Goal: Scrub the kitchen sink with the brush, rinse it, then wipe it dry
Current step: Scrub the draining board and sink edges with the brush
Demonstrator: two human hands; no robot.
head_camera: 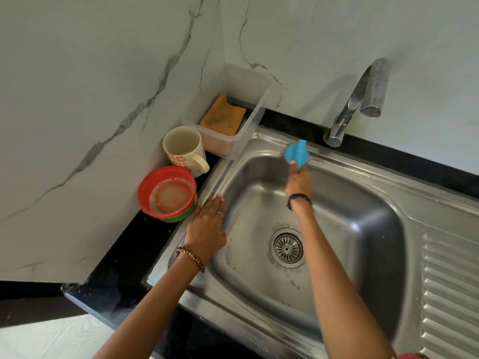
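We see the right hand [299,183] with fingers gripping the blue brush [297,153] against the sink [363,229] back rim near the tap [355,99]; left hand [207,224] flat, fingers straight, on the left rim.

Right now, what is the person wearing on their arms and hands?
Both arms are bare, with no sleeves. The left hand has a thin silver ring on one finger and a brown beaded bracelet at the wrist. The right hand has a dark thread band around its wrist.
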